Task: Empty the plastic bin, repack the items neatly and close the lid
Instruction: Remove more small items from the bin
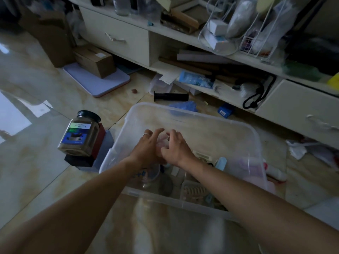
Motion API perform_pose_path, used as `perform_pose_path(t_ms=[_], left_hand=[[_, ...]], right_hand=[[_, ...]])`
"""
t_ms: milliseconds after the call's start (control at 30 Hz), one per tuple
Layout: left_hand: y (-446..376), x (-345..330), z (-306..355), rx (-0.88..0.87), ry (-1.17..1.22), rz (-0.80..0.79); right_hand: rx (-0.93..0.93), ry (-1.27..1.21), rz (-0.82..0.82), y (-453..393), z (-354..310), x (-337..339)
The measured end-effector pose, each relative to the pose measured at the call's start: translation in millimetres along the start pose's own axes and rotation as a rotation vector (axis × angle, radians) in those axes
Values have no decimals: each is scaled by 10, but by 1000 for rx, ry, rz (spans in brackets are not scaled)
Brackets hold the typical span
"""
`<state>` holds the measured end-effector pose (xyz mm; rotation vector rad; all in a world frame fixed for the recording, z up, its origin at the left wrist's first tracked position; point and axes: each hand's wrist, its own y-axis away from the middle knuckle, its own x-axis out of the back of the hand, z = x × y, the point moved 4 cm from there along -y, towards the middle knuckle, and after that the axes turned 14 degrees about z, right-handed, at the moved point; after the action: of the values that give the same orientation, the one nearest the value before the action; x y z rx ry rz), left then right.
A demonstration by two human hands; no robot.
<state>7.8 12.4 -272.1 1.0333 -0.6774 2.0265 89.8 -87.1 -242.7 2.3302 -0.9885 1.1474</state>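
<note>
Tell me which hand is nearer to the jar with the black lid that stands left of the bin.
The left. The left hand is over the bin, on its side nearest the jar. The right hand is beside the left one, farther from the jar.

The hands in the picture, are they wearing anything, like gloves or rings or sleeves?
No gloves. The left hand wears one thin silver-looking ring on a finger. The right hand shows no ring or watch. Both arms are bare up to the picture's edge, with no sleeves, bracelets or markings in sight.
</note>
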Motion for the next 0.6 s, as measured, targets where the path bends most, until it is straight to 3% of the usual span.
perform_pose_path(t_ms=[100,300,467,600], left_hand=[[30,125,-55,-25,-70,-2],[74,269,-14,51,-27,18],[83,375,89,3,43,28],[110,431,106,11,111,53]], right_hand=[[33,-16,36,20,-34,63],[270,-1,284,111,-153,160],[440,14,304,177,-231,158],[469,-42,270,220,-274,236]])
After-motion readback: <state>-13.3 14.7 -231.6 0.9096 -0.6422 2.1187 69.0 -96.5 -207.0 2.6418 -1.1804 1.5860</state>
